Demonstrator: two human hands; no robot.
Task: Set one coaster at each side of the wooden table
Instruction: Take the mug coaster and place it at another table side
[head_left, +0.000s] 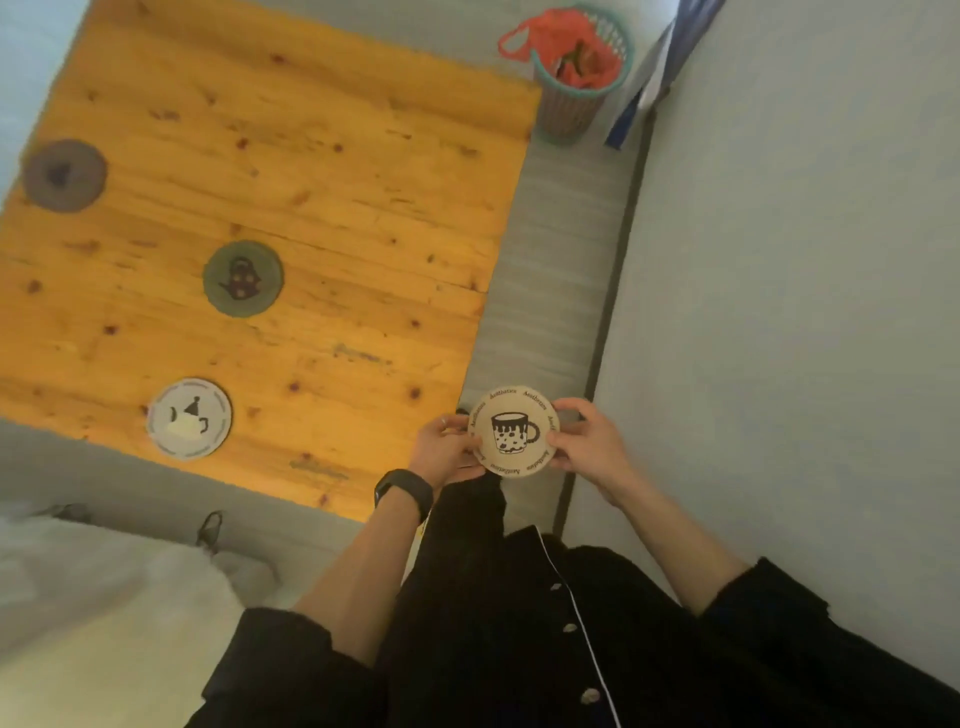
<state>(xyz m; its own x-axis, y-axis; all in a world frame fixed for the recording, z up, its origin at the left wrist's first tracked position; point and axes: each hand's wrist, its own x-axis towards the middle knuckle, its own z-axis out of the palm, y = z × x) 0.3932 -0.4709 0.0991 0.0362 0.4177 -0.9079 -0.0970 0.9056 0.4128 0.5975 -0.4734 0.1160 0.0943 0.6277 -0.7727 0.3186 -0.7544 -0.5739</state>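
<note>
Wooden table (322, 171) bears three coasters (243, 278); grey floor (779, 286) surrounds it.

Worktop (322, 171): knotty, orange-toned wood planks with visible grain and a low sheen. Beige coaster (514, 432) with printed mug: matt, paper-like or cork-like face. Green coaster (242, 278) and grey coaster (64, 175): matt. Bin (576, 88): ribbed teal plastic, lined with a thin red plastic bag (561, 41). Sleeves (280, 670): dark cloth.
</note>
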